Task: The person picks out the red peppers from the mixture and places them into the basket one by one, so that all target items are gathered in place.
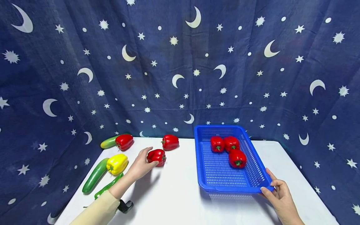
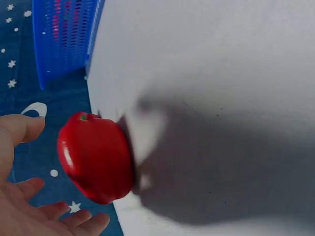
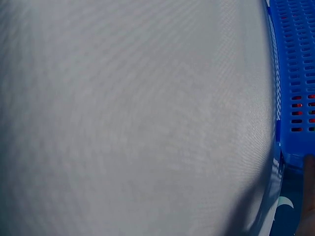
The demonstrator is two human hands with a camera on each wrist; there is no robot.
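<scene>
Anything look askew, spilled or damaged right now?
The blue plastic basket looks askew: its near edge seems raised off the white table, with shadow beneath, and the right hand gripping its corner. Nothing looks spilled or damaged.

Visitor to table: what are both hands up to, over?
Left hand spread beside red bell pepper, no grip. Right hand pinching blue basket by its near right corner. Three red bell peppers inside. Nothing seen blocking the left hand's pepper.
</scene>
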